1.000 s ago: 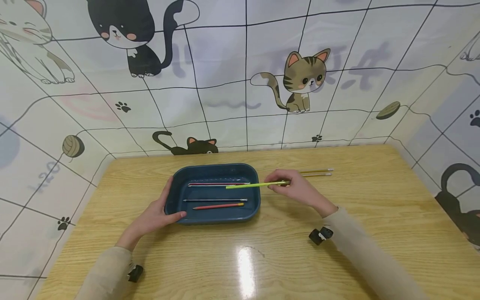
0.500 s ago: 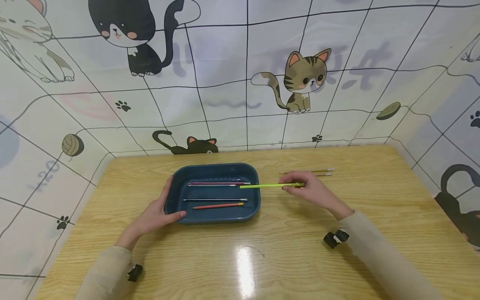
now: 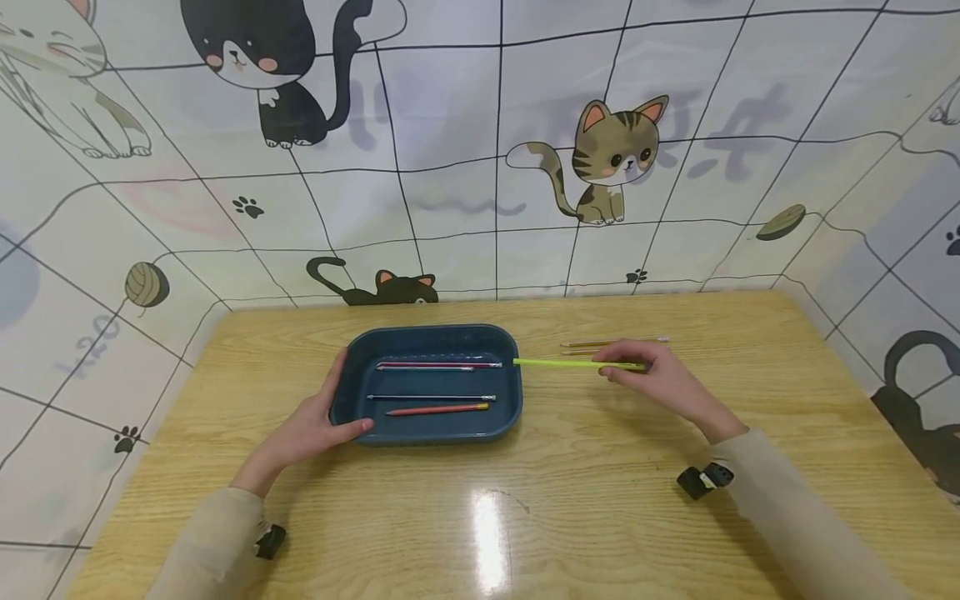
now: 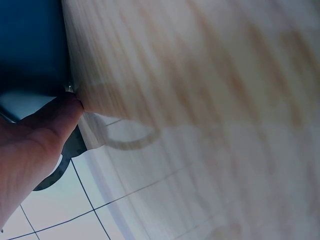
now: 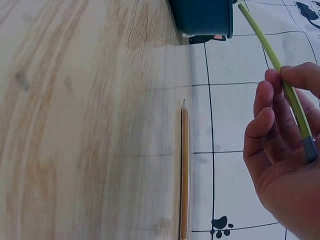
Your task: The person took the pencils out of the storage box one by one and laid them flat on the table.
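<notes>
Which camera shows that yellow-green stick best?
The right wrist view: the yellow-green stick looks large there, its grey end visible, pinched by the right hand. The head view shows it smaller, partly covered by that hand; the left wrist view does not show it.

Pale wall [image 3: 442, 92] with black grid lines [image 3: 500, 83], cartoon cats [image 3: 617, 158], wood-grain table [image 3: 592, 517], white glare [image 3: 490, 542] on its top

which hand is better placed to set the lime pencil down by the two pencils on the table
Probably the right hand: it pinches the lime pencil near the two table pencils, while the left hand holds the tray.
</notes>
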`<state>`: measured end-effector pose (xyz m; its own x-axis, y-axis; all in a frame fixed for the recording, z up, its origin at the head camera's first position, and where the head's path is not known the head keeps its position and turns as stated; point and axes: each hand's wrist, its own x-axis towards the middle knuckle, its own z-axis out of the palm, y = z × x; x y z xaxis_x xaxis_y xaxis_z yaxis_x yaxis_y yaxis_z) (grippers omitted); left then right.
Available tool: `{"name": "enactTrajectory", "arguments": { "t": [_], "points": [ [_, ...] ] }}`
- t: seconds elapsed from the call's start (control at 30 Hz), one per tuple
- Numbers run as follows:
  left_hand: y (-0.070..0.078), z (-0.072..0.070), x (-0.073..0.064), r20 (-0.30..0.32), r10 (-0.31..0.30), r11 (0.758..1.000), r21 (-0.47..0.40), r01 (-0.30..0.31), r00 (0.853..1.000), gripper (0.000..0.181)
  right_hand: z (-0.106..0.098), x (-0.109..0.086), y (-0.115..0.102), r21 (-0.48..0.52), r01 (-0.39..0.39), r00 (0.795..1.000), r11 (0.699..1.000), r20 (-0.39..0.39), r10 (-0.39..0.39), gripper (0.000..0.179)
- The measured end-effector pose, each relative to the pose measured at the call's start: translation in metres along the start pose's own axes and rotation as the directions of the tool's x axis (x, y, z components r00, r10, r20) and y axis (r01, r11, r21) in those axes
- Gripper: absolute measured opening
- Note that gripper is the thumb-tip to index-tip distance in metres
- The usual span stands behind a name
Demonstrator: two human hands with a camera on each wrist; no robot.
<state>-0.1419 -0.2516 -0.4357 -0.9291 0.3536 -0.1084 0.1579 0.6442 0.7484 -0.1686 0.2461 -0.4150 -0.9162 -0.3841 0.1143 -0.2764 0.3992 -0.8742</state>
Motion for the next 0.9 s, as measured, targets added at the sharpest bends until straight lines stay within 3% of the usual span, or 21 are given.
{"name": "enactTrajectory", "arguments": {
  "t": [0.2, 0.53, 0.9],
  "points": [
    [0.0, -0.001, 0.0, 0.003, -0.008, 1.0, 0.002, 0.008, 1.0, 0.109, -0.011, -0.005, 0.006, -0.015, 0.029, 0.999, 0.999, -0.014, -0.03, 0.019],
    [-0.003, -0.002, 0.001, 0.004, 0.005, 1.0, -0.004, -0.005, 1.0, 0.109, -0.031, -0.015, 0.027, -0.125, -0.004, 1.0, 0.992, -0.017, 0.002, 0.018],
    [-0.001, -0.001, 0.0, 0.003, 0.002, 1.0, -0.004, -0.002, 1.0, 0.109, -0.045, -0.011, 0.046, -0.307, -0.006, 1.0, 0.952, -0.011, 0.003, 0.017]
  ]
}}
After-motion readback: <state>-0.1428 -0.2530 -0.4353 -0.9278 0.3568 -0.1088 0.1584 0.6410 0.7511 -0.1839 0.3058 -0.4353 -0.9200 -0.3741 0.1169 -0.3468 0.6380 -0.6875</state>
